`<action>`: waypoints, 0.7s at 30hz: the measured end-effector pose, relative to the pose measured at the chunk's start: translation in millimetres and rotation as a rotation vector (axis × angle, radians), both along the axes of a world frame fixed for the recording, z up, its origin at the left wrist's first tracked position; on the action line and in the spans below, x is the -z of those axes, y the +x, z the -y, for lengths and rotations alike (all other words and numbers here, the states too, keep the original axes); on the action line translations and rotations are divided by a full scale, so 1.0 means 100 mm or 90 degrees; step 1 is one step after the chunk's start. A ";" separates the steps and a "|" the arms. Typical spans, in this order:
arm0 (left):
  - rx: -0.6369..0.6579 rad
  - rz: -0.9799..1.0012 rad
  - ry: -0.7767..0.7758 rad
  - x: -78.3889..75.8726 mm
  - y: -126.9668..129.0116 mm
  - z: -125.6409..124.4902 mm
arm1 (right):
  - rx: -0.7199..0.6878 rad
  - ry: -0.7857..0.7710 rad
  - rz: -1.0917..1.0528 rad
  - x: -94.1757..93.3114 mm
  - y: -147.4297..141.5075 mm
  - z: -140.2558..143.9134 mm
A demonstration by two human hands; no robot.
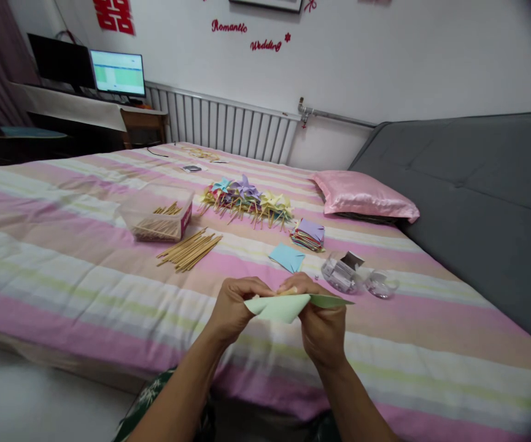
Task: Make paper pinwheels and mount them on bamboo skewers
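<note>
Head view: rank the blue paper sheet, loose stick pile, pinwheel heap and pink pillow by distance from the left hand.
From the left hand:
1. Blue paper sheet, just beyond, slightly right.
2. Loose stick pile, ahead-left.
3. Pinwheel heap, farther ahead.
4. Pink pillow, far right.

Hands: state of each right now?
Left hand: closed, pinching the green paper.
Right hand: closed on the same paper.

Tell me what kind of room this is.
Most likely a home bedroom used for crafting: a striped bed with a pink pillow, a radiator under wedding wall decorations, and a desk with monitors.
</note>
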State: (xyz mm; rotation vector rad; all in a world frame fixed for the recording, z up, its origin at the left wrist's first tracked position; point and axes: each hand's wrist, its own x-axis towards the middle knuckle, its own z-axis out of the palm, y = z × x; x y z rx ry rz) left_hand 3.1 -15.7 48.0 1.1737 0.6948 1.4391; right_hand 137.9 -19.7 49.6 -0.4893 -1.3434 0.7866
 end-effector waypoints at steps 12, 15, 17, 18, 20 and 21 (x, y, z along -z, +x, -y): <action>-0.006 0.056 -0.040 -0.04 0.02 0.00 | -0.017 0.008 0.017 -0.07 0.00 0.03; -0.012 0.067 -0.043 -0.05 0.03 0.00 | -0.015 0.005 0.018 -0.06 0.00 0.03; -0.014 0.072 -0.045 -0.05 0.04 0.00 | -0.019 -0.003 0.023 -0.06 0.00 0.04; -0.015 0.074 -0.046 -0.06 0.04 0.00 | -0.021 -0.007 0.025 -0.06 0.00 0.04; -0.017 0.077 -0.050 -0.06 0.04 0.00 | -0.019 -0.010 0.025 -0.05 0.00 0.04; -0.017 0.079 -0.051 -0.06 0.04 0.00 | -0.018 -0.010 0.024 -0.05 0.00 0.04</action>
